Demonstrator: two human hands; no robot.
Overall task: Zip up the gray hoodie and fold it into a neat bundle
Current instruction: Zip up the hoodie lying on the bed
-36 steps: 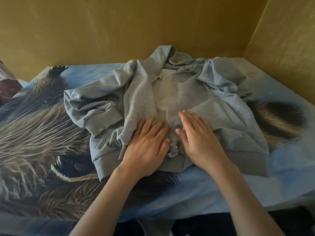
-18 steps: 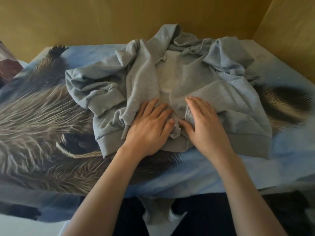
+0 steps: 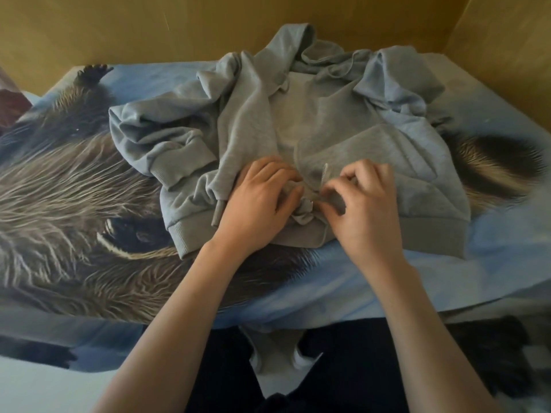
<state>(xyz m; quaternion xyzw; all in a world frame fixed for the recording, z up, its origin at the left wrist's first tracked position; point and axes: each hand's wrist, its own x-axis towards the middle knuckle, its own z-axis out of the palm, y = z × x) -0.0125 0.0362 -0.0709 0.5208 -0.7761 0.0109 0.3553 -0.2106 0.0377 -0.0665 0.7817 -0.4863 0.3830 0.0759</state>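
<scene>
Right, gray hoodie (image 3: 343, 120) lies rumpled and unzipped on the bed (image 3: 447, 278), front open, sleeves bunched left and right. Left hand (image 3: 256, 201) grips the bunched hem fabric with curled fingers; right hand (image 3: 363, 210) pinches the other front edge beside the zipper (image 3: 326, 174). Step looks like seating the zipper: line up both hems flush, keep the tape taut, then pull.

No legible txt, labels, brand or nos. anywhere; gray hoodie (image 3: 343, 123) & raccoon-print bedsheet (image 3: 74, 189) carry none.
</scene>
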